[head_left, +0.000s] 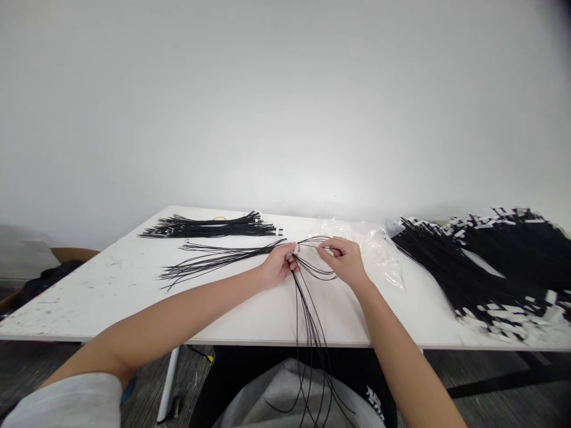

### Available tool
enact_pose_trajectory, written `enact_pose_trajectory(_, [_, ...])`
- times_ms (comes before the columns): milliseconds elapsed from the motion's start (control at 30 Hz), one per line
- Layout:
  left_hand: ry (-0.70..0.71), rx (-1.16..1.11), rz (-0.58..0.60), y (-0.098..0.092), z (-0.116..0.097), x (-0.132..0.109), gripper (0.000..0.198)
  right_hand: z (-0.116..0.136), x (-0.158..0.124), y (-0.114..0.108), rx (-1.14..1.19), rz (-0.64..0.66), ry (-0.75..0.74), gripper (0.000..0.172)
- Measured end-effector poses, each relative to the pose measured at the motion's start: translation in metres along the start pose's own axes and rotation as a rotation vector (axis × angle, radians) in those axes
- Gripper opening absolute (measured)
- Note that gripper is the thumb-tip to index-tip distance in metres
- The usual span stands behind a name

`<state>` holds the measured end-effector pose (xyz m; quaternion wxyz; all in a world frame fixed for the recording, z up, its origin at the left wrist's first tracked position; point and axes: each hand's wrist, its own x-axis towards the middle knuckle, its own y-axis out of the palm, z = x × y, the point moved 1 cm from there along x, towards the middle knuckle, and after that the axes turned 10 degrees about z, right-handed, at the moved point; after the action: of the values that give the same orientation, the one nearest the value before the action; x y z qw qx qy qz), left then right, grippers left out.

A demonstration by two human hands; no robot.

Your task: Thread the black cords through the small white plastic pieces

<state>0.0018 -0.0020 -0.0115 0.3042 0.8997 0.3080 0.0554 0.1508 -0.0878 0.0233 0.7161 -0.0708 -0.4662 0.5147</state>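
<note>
My left hand (281, 266) is closed around a small white connector (295, 249), and thin black wires (307, 315) run out of it. Some wires hang over the table's front edge onto my lap, while others loop to the right. With thumb and forefinger, my right hand (342, 257) pinches one thin black wire (312, 245) just right of the connector. Left of my left hand lies a loose bunch of black wires (218, 258). How the wires seat in the connector is too small to make out.
A tied bundle of black wires (214, 226) lies at the back left of the white table (120, 285). Clear plastic bags (379, 252) sit behind my right hand. A large heap of black wires (486, 267) with white ends covers the right side. A wall stands behind.
</note>
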Motion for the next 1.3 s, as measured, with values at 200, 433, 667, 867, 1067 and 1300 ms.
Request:
enact_pose_trajectory(200, [0.002, -0.010, -0.006, 0.0003, -0.0002, 0.0005, 0.019, 0.0028, -0.0009, 0.0019, -0.023, 0.102, -0.121, 0.012])
enact_pose_trajectory(433, [-0.008, 0.001, -0.011, 0.0008, -0.0003, -0.0001, 0.018, 0.0014, -0.0011, 0.0026, -0.061, 0.039, -0.132, 0.011])
enact_pose_trajectory(667, [0.000, 0.020, 0.013, 0.0020, -0.0009, -0.0008, 0.018, 0.0015, -0.0016, 0.0012, -0.057, -0.018, -0.130, 0.010])
enact_pose_trajectory(867, [-0.002, 0.020, 0.022, 0.0026, -0.0012, -0.0016, 0.018, 0.0035, -0.0018, -0.0004, -0.056, -0.049, -0.161, 0.008])
enact_pose_trajectory(1067, [0.003, 0.026, 0.031, 0.0026, -0.0008, -0.0012, 0.017, 0.0033, -0.0017, -0.0007, -0.072, -0.042, -0.155, 0.010])
enact_pose_trajectory(1300, [0.010, 0.037, 0.027, 0.0025, -0.0002, -0.0011, 0.016, 0.0021, -0.0011, 0.0003, -0.074, -0.033, -0.137, 0.011])
